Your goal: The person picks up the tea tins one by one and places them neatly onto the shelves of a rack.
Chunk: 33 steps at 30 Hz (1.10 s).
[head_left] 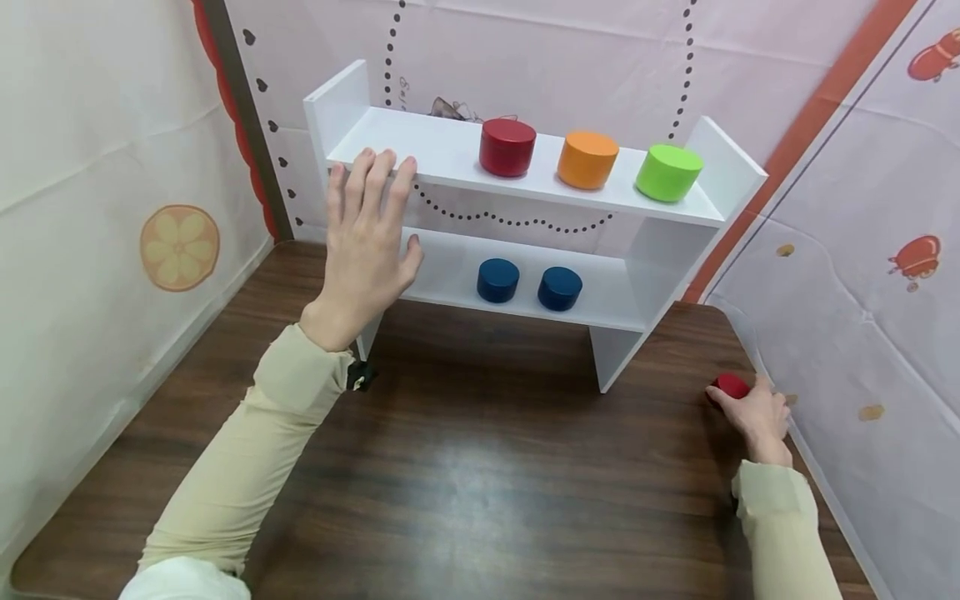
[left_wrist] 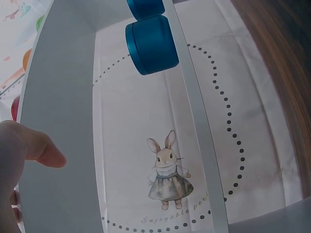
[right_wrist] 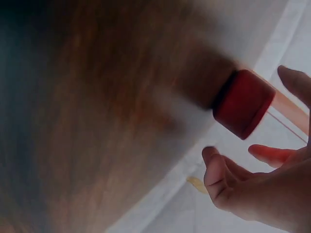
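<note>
Left hand with grip released, fingers spread against the white shelf front edge, right hand loosely cupped, grip released, beside small red cylinder standing at the bench right edge

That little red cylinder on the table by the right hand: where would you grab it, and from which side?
Probably by its curved side wall, thumb and fingers on opposite sides, coming from above. The red cylinder stands apart from the shelf, near the table edge, and the right hand sits just behind it with its fingers open around it.
</note>
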Each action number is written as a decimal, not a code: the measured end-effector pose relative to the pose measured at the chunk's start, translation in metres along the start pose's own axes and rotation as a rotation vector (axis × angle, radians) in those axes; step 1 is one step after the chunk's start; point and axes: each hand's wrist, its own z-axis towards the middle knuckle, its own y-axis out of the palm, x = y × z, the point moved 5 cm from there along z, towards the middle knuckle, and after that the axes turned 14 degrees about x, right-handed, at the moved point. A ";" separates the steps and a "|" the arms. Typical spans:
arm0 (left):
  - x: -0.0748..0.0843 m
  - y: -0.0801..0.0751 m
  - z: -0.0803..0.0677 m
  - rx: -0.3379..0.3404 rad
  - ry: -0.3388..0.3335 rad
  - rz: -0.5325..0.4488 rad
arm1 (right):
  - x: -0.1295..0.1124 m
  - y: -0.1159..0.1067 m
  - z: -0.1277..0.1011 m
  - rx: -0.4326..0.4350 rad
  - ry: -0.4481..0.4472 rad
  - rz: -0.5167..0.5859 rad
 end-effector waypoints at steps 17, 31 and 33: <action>0.000 0.000 0.000 0.003 0.013 0.011 | -0.013 0.009 -0.007 0.019 -0.034 0.119; 0.000 0.000 -0.001 0.014 0.009 -0.009 | -0.073 -0.040 -0.046 0.039 -0.352 0.201; 0.000 0.000 -0.001 0.022 0.012 -0.005 | -0.082 -0.048 -0.053 0.028 -0.389 0.215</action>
